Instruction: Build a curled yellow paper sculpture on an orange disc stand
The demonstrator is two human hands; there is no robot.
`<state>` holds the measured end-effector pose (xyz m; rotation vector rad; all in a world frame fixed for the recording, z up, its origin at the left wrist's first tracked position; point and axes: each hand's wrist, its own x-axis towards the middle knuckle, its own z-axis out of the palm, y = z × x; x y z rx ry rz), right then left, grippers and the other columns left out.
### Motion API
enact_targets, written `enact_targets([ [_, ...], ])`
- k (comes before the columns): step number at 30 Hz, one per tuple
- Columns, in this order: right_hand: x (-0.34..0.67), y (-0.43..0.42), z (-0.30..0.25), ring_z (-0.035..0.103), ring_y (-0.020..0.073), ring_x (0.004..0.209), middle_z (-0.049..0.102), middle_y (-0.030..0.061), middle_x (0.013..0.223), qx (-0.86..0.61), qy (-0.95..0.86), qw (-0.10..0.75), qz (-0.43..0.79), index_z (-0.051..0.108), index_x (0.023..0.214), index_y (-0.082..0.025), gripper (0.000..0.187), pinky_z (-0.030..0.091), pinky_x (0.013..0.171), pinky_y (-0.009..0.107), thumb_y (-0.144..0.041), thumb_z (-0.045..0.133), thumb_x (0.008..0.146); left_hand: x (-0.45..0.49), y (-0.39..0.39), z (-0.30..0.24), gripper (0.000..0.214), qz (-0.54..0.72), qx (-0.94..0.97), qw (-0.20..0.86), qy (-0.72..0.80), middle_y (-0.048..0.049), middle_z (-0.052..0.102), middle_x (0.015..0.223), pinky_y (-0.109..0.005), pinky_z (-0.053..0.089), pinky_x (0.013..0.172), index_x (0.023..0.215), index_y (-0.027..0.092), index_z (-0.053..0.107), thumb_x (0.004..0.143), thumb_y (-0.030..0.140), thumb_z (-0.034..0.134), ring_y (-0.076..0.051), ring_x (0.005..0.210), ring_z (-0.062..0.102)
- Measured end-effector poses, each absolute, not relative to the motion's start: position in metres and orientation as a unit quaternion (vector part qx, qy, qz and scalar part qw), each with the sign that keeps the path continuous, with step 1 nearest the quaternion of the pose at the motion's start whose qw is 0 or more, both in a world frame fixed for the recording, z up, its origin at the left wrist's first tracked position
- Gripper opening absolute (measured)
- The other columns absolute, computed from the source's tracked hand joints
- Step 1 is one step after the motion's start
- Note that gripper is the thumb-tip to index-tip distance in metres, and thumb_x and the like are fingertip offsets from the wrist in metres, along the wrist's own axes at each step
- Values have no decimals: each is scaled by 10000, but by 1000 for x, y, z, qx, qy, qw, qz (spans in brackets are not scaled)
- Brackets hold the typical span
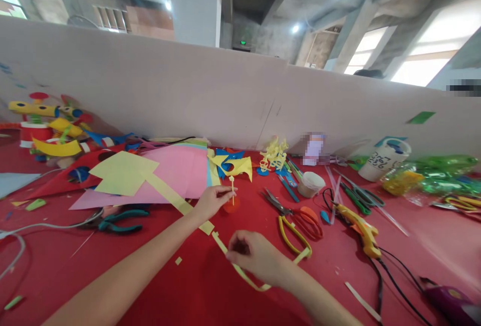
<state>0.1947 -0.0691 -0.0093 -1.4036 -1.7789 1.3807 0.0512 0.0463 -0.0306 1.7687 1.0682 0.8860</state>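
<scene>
My left hand (212,200) pinches a thin yellow stick (232,189) standing on a small red disc (231,204), just in front of a yellow and blue paper pinwheel (231,164). My right hand (255,257) is closed low on the red table, fingers curled on a long yellow foam strip (180,203) that runs from a yellow arrow-shaped sheet (122,171) under both hands. The strip lies across a pink sheet (180,170).
Orange-handled scissors (300,215), a yellow glue gun (361,228) with black cord, teal pliers (118,221), a tape roll (311,184), a paper cup (383,159), green plastic bags (432,173) and colourful foam crafts (52,125) crowd the table. A pale partition wall (225,95) stands behind.
</scene>
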Motion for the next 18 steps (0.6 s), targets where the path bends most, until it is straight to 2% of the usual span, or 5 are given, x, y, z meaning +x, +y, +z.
enact_targets([
  [3, 209, -85, 17, 481, 48, 403, 561, -43, 580, -340, -492, 228, 768, 495, 795, -168, 232, 374, 422, 152, -360, 619, 752, 51, 37, -29, 284, 346, 712, 455, 407, -73, 718, 963, -294, 503, 801, 918, 156, 695, 770, 348, 547, -215, 899, 653],
  [8, 220, -106, 49, 505, 15, 444, 521, -66, 544, -241, -446, 267, 819, 508, 711, -149, 402, 368, 444, 98, -423, 764, 568, 53, 29, -34, 289, 351, 701, 477, 397, -80, 716, 945, -306, 498, 805, 940, 160, 689, 767, 356, 566, -215, 893, 645],
  [11, 218, -97, 39, 547, 66, 471, 581, -33, 574, -358, -530, 274, 718, 521, 767, -165, 273, 413, 472, 163, -401, 648, 716, 52, 29, -34, 281, 366, 698, 467, 402, -86, 707, 955, -310, 496, 803, 892, 157, 697, 745, 368, 584, -219, 896, 636],
  [14, 226, -73, 20, 601, 127, 637, 647, 18, 694, -529, -670, 267, 447, 585, 754, -163, 100, 442, 608, 228, -263, 595, 751, 50, 29, -31, 266, 381, 702, 435, 416, -72, 707, 915, -322, 494, 802, 861, 166, 692, 746, 371, 570, -214, 877, 631],
  [18, 276, -41, 14, 625, 175, 721, 686, 62, 798, -651, -698, 185, 234, 645, 808, -164, 176, 433, 651, 257, -278, 512, 796, 48, 28, -29, 249, 407, 700, 388, 439, -53, 693, 882, -322, 504, 763, 834, 189, 678, 759, 381, 538, -207, 846, 623],
])
